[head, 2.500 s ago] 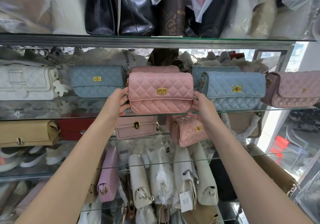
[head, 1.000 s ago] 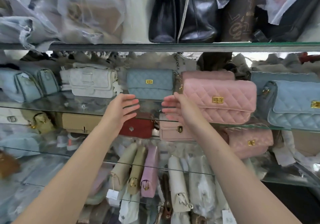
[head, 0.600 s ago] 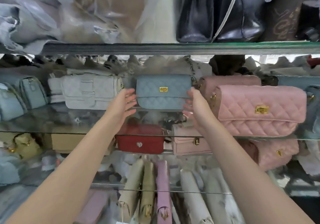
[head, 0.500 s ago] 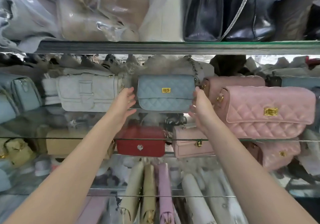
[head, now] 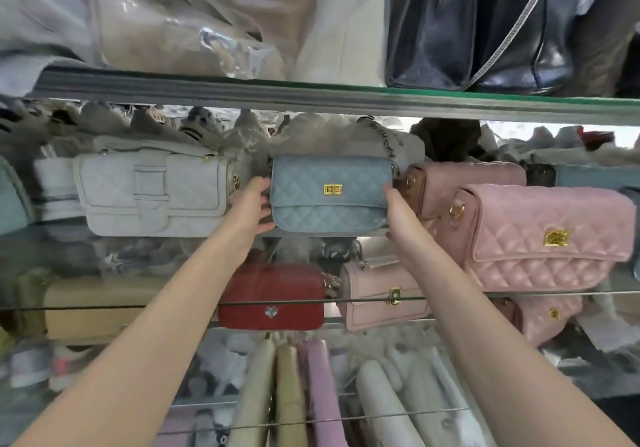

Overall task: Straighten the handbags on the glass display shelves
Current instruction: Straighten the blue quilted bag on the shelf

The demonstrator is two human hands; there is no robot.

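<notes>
The blue bag (head: 330, 194) stands upright on the middle shelf (head: 450, 297), set well back from the glass edge, between the white bag (head: 152, 195) on its left and two pink bags on its right. The left hand (head: 251, 206) grips its left end, thumb at the lower front corner and fingers curled round the side. The right hand (head: 403, 214) clasps the right end; its fingers wrap behind the bag, so their tips cannot be seen.

The step in hand looks like squaring this bag up, and a grip at both ends suits that. The bag should turn as one piece, without the flap being squeezed or the quilting dented, so light pressure at the ends ought to do. I would judge it best to lift it slightly (glass drags on soft leather) and set it down with the clasp (head: 333, 189) facing straight out.

The front pink bag (head: 547, 239) sits much nearer the shelf edge, so the row is not in line. Bringing the blue bag forward to match would likely tidy things. The rear pink bag (head: 460, 183) is just beside the right hand, and its ring hardware could catch a knuckle or get nudged. A small gap to the white bag on the left would keep both faces readable.
</notes>
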